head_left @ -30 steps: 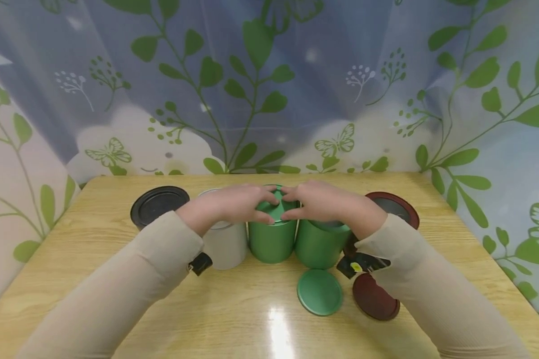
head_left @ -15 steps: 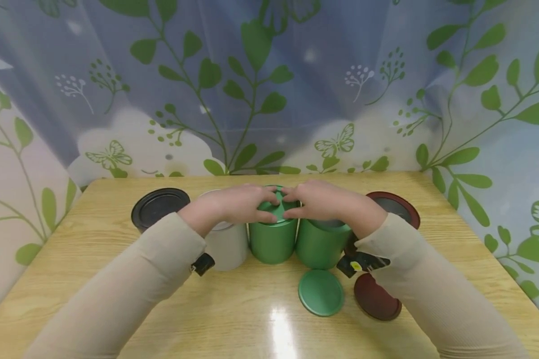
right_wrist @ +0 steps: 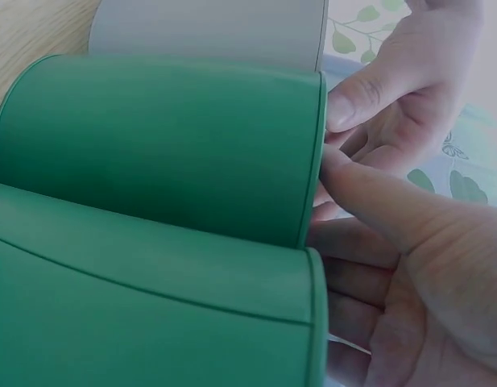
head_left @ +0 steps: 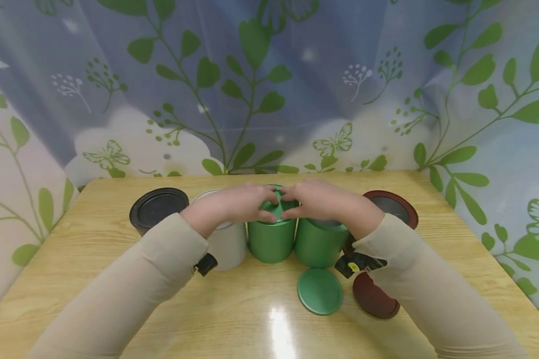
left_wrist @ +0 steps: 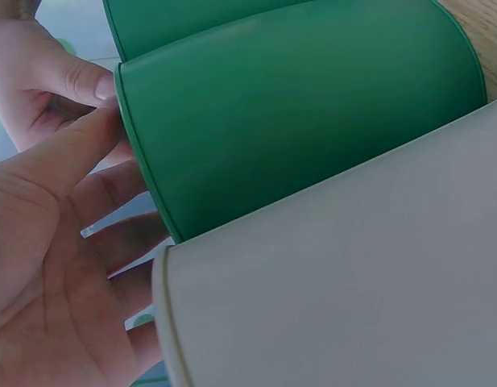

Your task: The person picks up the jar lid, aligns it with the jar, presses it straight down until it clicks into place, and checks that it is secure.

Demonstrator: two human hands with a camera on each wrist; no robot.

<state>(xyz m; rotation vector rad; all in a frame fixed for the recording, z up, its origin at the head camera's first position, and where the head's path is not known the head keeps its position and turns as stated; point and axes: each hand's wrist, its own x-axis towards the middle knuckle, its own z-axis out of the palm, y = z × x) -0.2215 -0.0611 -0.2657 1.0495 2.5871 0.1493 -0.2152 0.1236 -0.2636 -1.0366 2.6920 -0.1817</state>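
Note:
Both hands meet over the lid [head_left: 281, 211] of a green canister [head_left: 271, 243] in the middle of the row. My left hand [head_left: 240, 202] touches the lid from the left, its fingers spread. From the right, my right hand [head_left: 316, 199] does likewise, the two thumbs close together at the near rim. Each wrist view shows the thumbs at the canister's top edge [left_wrist: 139, 161] and fairly straight fingers behind it. A white canister [head_left: 226, 245] stands left of it, partly under the left wrist. To the right is a second green canister [head_left: 319, 245], its mouth partly hidden by the right hand.
A black-topped canister [head_left: 159, 209] stands at the far left, a dark red one [head_left: 395, 207] at the right behind the right forearm. A loose green lid [head_left: 320, 291] and a dark red lid [head_left: 374, 295] lie in front on the wooden table [head_left: 224, 314]. A patterned curtain hangs behind.
Both hands stay on the middle green canister's lid with almost no movement. The head view shifts only slightly; the canisters and loose lids keep their places.

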